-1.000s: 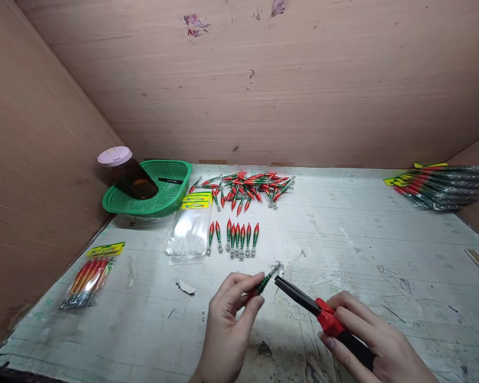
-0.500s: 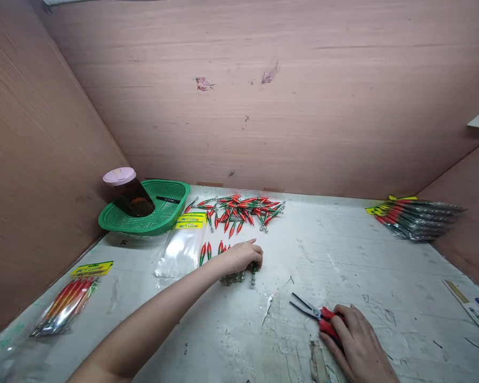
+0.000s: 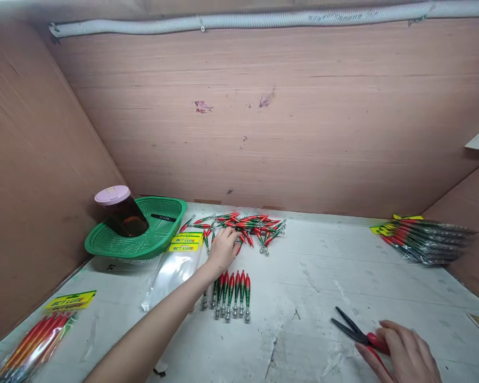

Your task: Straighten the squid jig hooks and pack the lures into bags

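My left hand (image 3: 224, 248) reaches into the near edge of a loose pile of red-and-green lures (image 3: 259, 223), its fingers closed around a lure there. Below it, several lures (image 3: 231, 292) lie side by side in a row, red ends away from me and hooks toward me. At the lower right, my right hand (image 3: 407, 354) is wrapped round the red handles of pliers (image 3: 355, 327), whose jaws are spread apart. Clear bags with yellow BCT LURE headers (image 3: 175, 266) lie left of my left hand.
A green basket (image 3: 163, 239) at the back left holds a pink-lidded cup (image 3: 125, 215) and a black pen. One filled lure bag (image 3: 43, 340) lies at the front left. Stacked filled bags (image 3: 427, 242) sit at the back right. Wooden walls enclose the table.
My left hand has moved from the lure row up to the pile, uncovering the row. My right hand and the pliers have shifted right. The view has tilted upward.
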A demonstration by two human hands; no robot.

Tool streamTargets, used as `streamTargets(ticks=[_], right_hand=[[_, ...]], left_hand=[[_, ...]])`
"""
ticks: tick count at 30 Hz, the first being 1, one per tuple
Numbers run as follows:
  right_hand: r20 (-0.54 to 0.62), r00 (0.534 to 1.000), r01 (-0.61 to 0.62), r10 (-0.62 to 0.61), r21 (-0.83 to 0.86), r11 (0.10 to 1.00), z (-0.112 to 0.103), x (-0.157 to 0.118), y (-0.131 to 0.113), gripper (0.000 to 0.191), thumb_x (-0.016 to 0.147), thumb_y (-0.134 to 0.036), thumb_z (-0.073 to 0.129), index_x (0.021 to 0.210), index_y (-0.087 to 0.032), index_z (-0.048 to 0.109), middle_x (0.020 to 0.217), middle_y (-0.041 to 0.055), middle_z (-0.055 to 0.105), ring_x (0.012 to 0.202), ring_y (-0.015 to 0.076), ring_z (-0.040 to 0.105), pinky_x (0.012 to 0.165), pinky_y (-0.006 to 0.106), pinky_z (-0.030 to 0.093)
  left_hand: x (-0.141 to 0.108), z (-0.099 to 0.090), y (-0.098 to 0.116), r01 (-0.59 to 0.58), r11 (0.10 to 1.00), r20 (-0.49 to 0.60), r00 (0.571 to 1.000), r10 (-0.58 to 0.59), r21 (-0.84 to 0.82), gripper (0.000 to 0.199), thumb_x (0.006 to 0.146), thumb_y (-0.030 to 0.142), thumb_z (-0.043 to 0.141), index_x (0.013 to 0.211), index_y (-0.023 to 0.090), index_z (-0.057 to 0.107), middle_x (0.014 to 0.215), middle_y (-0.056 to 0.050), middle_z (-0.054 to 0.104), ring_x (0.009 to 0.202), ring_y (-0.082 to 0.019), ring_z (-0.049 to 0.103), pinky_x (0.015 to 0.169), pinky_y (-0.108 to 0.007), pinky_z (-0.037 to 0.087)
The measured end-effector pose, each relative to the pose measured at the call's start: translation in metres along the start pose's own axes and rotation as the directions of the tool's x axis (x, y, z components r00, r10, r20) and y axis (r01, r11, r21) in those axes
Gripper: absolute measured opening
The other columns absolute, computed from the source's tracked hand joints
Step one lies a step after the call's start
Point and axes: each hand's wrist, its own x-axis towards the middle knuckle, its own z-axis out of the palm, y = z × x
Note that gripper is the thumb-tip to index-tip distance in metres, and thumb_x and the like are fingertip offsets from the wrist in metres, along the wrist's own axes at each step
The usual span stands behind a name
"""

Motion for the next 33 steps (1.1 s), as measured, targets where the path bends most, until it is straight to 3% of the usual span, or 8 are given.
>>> streamTargets(ticks=[3, 7, 12, 18, 21, 24, 29, 33], right_hand=[[-0.048, 0.990, 0.135, -0.135, -0.003, 0.991, 0.013, 0.068, -0.022, 0.033, 0.097, -0.044, 0.040, 0.097, -0.016, 0.057, 0.087, 0.0128, 0.060, 0.079, 0.0260, 0.058, 0.066, 0.039, 0.047], [0.068, 0.956, 0.284, -0.286, 0.039, 0.958, 0.071, 0.158, -0.056, 0.016, 0.097, -0.025, 0.047, 0.098, -0.018, 0.062, 0.087, 0.0063, 0.063, 0.078, 0.0170, 0.060, 0.066, 0.028, 0.050], [0.138, 0.917, 0.363, -0.375, 0.106, 0.926, 0.134, 0.213, -0.072, 0.021, 0.095, -0.032, 0.057, 0.109, -0.018, 0.062, 0.108, 0.0052, 0.065, 0.086, 0.0150, 0.064, 0.074, 0.033, 0.056], [0.108, 0.922, 0.327, -0.372, 0.298, 0.897, 0.135, 0.226, -0.058, 0.023, 0.095, -0.032, 0.057, 0.113, -0.018, 0.061, 0.113, 0.0065, 0.064, 0.092, 0.0173, 0.064, 0.079, 0.037, 0.055], [0.062, 0.966, 0.202, -0.250, 0.420, 0.885, 0.128, 0.226, -0.046, 0.023, 0.095, -0.033, 0.056, 0.111, -0.018, 0.061, 0.112, 0.0063, 0.064, 0.092, 0.0170, 0.064, 0.079, 0.037, 0.055], [0.018, 0.999, 0.013, -0.028, 0.560, 0.828, 0.122, 0.224, -0.037, 0.023, 0.095, -0.034, 0.056, 0.110, -0.018, 0.061, 0.109, 0.0058, 0.064, 0.087, 0.0158, 0.064, 0.076, 0.035, 0.055], [0.070, 0.941, -0.257, 0.330, 0.784, 0.566, 0.101, 0.216, -0.035, 0.026, 0.095, -0.034, 0.056, 0.113, -0.016, 0.059, 0.103, 0.0047, 0.064, 0.079, 0.0143, 0.064, 0.068, 0.031, 0.056], [0.257, 0.890, -0.384, 0.377, 0.867, 0.316, 0.078, 0.197, -0.049, 0.023, 0.094, -0.033, 0.059, 0.108, -0.015, 0.060, 0.094, 0.0021, 0.064, 0.070, 0.0113, 0.062, 0.060, 0.027, 0.054]], left_hand=[[0.029, 0.007, 0.004, -0.035, 0.998, 0.016, 0.999, 0.035, 0.045, 0.025, 0.091, 0.028, 0.058, 0.114, 0.018, 0.061, 0.117, -0.008, 0.062, 0.105, -0.022, 0.060, 0.088, -0.044, 0.052], [0.061, 0.015, 0.013, -0.059, 0.993, 0.089, 0.995, 0.050, 0.100, 0.029, 0.091, 0.032, 0.058, 0.115, 0.017, 0.060, 0.120, -0.009, 0.061, 0.103, -0.022, 0.061, 0.088, -0.045, 0.052], [0.078, 0.007, 0.013, -0.052, 0.991, 0.175, 0.984, 0.030, 0.121, 0.032, 0.091, 0.034, 0.058, 0.118, 0.018, 0.059, 0.123, -0.010, 0.060, 0.106, -0.023, 0.060, 0.089, -0.046, 0.051], [0.082, -0.004, 0.009, 0.035, 0.999, 0.227, 0.973, -0.036, 0.007, 0.033, 0.091, 0.034, 0.058, 0.119, 0.018, 0.058, 0.124, -0.010, 0.059, 0.106, -0.023, 0.060, 0.089, -0.046, 0.052], [0.082, -0.009, 0.005, 0.126, 0.985, 0.213, 0.972, -0.100, -0.115, 0.033, 0.091, 0.034, 0.058, 0.119, 0.018, 0.058, 0.123, -0.010, 0.060, 0.105, -0.023, 0.061, 0.088, -0.046, 0.052], [0.079, -0.015, -0.001, 0.235, 0.933, 0.195, 0.963, -0.185, -0.272, 0.031, 0.091, 0.034, 0.057, 0.118, 0.018, 0.059, 0.121, -0.009, 0.061, 0.102, -0.022, 0.062, 0.086, -0.044, 0.053], [0.058, -0.031, -0.005, 0.342, 0.759, 0.188, 0.939, -0.286, -0.553, 0.031, 0.091, 0.034, 0.057, 0.116, 0.017, 0.059, 0.118, -0.009, 0.062, 0.100, -0.022, 0.063, 0.085, -0.044, 0.053], [0.032, -0.035, 0.003, 0.384, 0.604, 0.215, 0.918, -0.334, -0.698, 0.033, 0.091, 0.035, 0.058, 0.117, 0.016, 0.059, 0.120, -0.009, 0.061, 0.103, -0.023, 0.062, 0.086, -0.045, 0.053]])
